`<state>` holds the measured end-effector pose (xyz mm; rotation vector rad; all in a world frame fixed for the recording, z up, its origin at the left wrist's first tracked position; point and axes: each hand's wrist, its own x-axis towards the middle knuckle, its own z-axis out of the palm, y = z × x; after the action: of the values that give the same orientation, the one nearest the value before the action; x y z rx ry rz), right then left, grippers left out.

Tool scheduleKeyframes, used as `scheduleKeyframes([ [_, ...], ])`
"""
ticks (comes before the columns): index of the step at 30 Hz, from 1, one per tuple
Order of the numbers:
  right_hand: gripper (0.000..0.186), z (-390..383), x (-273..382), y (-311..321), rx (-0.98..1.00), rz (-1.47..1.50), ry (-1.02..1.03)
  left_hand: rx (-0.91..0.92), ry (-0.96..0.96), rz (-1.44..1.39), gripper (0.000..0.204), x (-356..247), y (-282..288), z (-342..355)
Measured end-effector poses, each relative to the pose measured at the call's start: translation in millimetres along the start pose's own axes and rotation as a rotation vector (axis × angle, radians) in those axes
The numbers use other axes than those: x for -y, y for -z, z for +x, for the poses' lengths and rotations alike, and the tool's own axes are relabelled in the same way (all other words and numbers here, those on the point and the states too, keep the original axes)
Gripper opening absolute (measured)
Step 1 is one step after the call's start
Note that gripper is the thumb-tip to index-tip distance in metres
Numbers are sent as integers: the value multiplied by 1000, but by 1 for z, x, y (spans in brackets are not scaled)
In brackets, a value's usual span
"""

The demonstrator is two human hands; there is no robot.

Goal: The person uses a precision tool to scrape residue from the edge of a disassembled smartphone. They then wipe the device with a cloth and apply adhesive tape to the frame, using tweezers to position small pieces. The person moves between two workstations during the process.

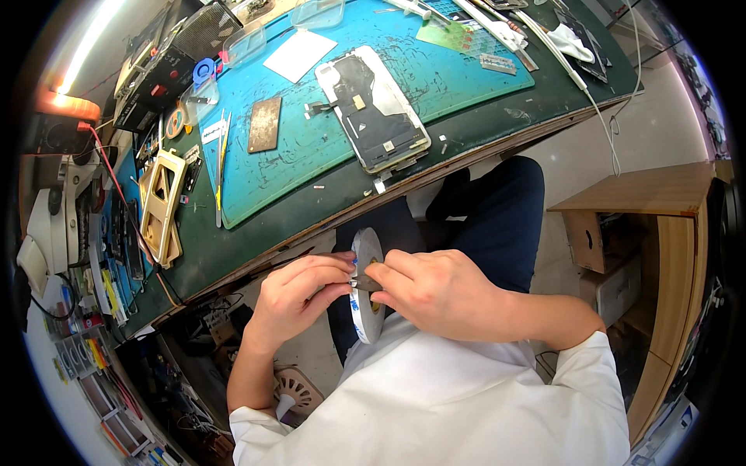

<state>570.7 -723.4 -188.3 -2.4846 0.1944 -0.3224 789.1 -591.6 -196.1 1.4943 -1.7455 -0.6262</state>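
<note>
Over my lap, below the bench edge, I hold a roll of white-edged tape (360, 317) upright, with blue markings on its rim and a yellow core. My left hand (299, 299) has its fingertips closed on the tape's rim at the left side. My right hand (423, 291) grips the roll from the right, its fingers near the core. A small grey piece shows between the fingertips; I cannot make out what it is. On the green mat (295, 179) above lie an opened phone (373, 116), a rusty metal plate (264, 124) and tweezers (221, 179).
The dark green bench (505, 116) edge runs above my hands. Gold metal fixtures (163, 202), a black power unit (171, 62), tape rolls and cables crowd its left. A white square sheet (299, 54) and long white tools lie at the back. A wooden cabinet (622, 190) stands at right.
</note>
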Motion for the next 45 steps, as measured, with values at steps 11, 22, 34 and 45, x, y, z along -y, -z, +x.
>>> scheduleKeyframes([
  [11, 14, 1, -1, -9, -68, -33, 37, 12, -18, 20, 18, 1, 0, 1],
  [22, 13, 0, 0, -13, -116, -111, 66, 23, -14, 11, 20, 0, 0, 1],
  [34, 34, -7, -1, -14, -88, -58, 25, -2, -9, -12, 20, 2, 0, 2],
  [45, 41, -31, -17, 19, -298, 104, -130, -34, 65, -59, 12, 8, -3, -4],
])
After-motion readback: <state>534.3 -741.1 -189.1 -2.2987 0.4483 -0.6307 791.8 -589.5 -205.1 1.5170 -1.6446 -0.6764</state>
